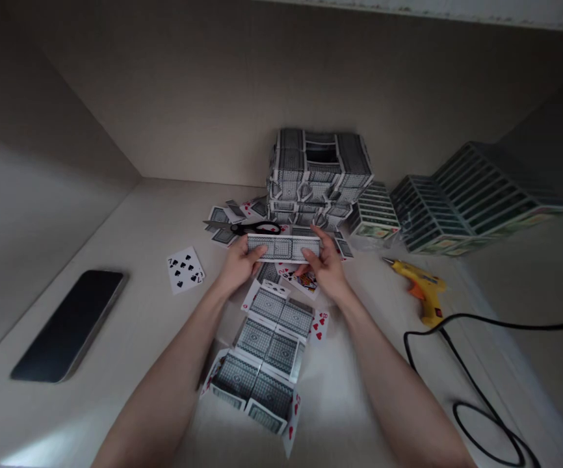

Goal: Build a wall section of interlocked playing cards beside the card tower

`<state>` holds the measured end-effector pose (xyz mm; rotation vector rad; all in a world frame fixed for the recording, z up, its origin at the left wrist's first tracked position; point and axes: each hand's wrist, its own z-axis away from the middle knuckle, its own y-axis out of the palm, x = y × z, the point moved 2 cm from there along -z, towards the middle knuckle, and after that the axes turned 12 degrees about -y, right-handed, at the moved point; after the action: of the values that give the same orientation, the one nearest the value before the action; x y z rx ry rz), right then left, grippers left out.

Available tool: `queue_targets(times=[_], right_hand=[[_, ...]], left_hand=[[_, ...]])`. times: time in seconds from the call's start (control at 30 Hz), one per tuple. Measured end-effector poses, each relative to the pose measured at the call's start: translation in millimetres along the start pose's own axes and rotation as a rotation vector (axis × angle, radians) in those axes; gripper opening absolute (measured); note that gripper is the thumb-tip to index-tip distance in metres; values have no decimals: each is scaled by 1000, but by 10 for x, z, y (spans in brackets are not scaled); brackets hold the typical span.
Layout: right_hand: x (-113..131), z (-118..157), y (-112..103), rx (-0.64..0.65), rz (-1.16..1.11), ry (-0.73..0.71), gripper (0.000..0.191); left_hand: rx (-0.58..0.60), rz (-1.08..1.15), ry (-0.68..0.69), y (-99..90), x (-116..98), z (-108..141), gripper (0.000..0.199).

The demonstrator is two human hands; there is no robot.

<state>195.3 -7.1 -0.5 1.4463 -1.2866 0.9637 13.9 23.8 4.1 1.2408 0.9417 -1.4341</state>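
Between my two hands is a long strip of playing cards, patterned backs facing up. My left hand grips its left end, thumb on top. The right end is pinched by my right hand, its thumb also on top. Nearer to me lies a folded panel of joined cards, with some edges standing up. Loose face cards show just beneath the strip. Black-handled scissors rest on cards beyond my left hand. Behind my hands stands a boxy structure built of cards, with a square opening on top.
A dark phone lies at the left, near a seven of spades. To the right are a yellow glue gun with a looping black cable, and stacked card boxes. A wall rises behind.
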Motion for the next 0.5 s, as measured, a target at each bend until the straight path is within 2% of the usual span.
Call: queue_targets(times=[0.17, 0.5], right_hand=[[-11, 4, 4, 6, 23, -24, 48], [-16, 26, 2, 39, 70, -40, 40]], left_hand=[[-95, 23, -3, 14, 14, 11, 23], [-135, -40, 19, -5, 73, -33, 14]])
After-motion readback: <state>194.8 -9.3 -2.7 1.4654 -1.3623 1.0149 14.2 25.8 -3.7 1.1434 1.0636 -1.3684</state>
